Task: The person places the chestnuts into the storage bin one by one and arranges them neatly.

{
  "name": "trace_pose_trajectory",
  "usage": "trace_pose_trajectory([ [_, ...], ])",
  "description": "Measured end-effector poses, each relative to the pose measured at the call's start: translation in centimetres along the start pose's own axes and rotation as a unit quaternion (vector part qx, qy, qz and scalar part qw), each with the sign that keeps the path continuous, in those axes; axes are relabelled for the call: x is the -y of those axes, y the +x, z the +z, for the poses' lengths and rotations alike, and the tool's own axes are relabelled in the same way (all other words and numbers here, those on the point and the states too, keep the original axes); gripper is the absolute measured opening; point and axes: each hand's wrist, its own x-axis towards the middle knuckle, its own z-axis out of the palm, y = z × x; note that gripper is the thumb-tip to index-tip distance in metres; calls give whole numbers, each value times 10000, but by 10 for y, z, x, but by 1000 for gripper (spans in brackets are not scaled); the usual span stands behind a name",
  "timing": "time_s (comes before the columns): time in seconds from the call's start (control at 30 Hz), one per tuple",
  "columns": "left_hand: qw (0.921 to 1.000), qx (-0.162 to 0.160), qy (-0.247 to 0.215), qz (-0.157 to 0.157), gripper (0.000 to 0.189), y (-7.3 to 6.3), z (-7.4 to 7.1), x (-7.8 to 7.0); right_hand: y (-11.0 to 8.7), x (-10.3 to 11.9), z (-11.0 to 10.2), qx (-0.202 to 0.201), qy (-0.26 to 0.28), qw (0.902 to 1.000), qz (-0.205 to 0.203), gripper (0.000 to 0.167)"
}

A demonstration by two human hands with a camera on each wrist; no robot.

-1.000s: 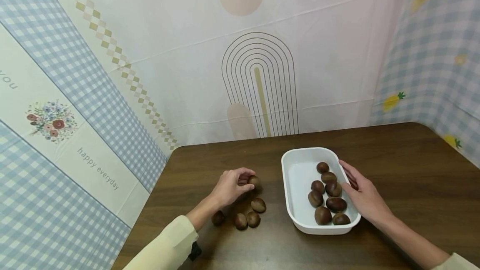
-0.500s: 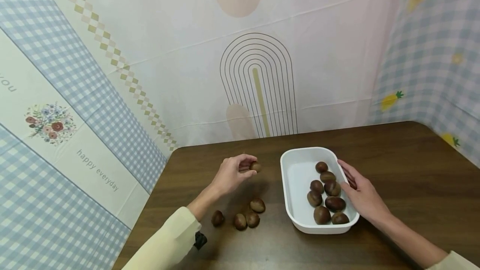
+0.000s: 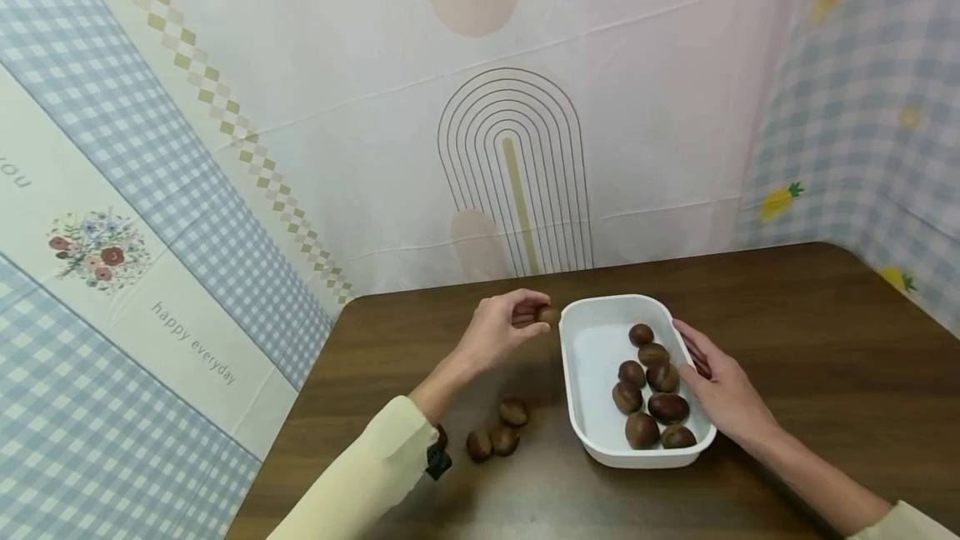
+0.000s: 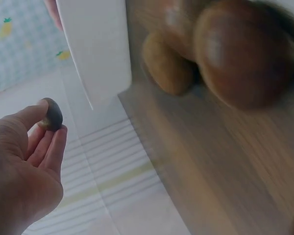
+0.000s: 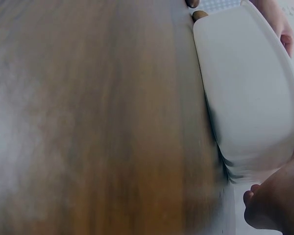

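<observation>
Chestnut (image 3: 549, 316), pinched by the left hand (image 3: 501, 332) just beside the white tray (image 3: 596, 357), is best kept clear of the rim; the right hand (image 3: 723, 390), fingers partly hidden, seems to grip the side.

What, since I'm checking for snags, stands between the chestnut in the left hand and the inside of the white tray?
Only the left rim of the white tray, just beside the held chestnut in the left hand. Nothing else visible lies between.
</observation>
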Motion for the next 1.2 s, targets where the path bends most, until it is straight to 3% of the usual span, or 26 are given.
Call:
trace_pose_trajectory([
  [0.3,9997,205,-70,-104,36,22,31,-11,-1,1,1,21,98,9999,7,61],
  [0.7,9929,720,938,154,37,44,77,-15,0,1,2,-43,194,9998,-52,61],
  [0.97,9731,888,2108,264,33,50,94,-14,0,0,3,18,137,9999,19,62],
  [1.2,9536,872,2850,425,32,54,102,-16,0,0,2,0,133,9999,3,62],
])
